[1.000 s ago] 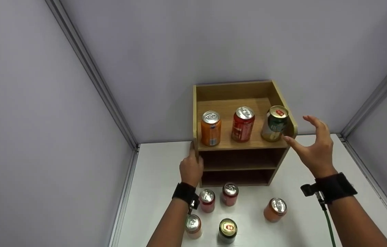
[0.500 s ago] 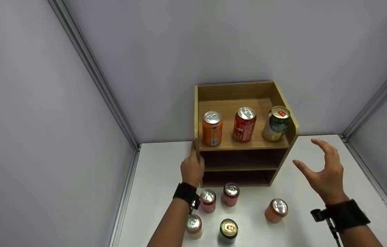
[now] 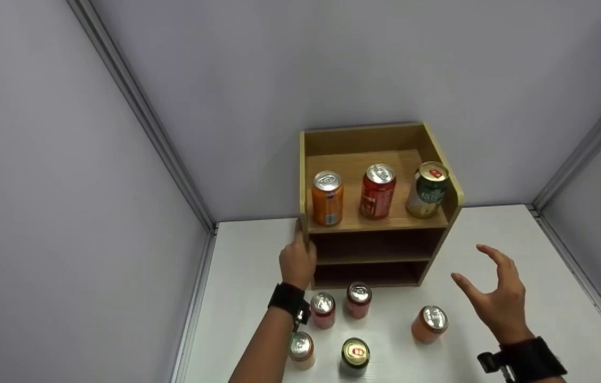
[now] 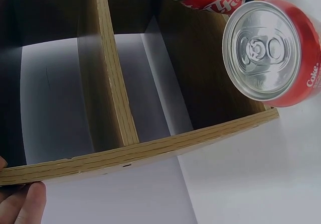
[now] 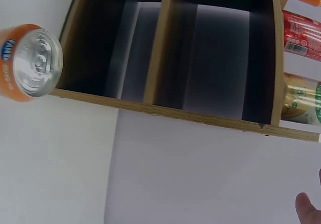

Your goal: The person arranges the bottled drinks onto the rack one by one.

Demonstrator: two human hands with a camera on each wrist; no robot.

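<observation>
Fingers of your right hand (image 3: 502, 302) stand apart, empty; the nearest orange can (image 3: 426, 327) stands upright at their seven o'clock. Your left hand (image 3: 297, 261), farther off, grips the wooden shelf (image 3: 377, 230) on its nine-o'clock side.

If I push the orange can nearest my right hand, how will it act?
That orange can looks smooth, so it may slide easily. It stands upright, so a high shove might tip it; once down, its round body would probably roll.
</observation>
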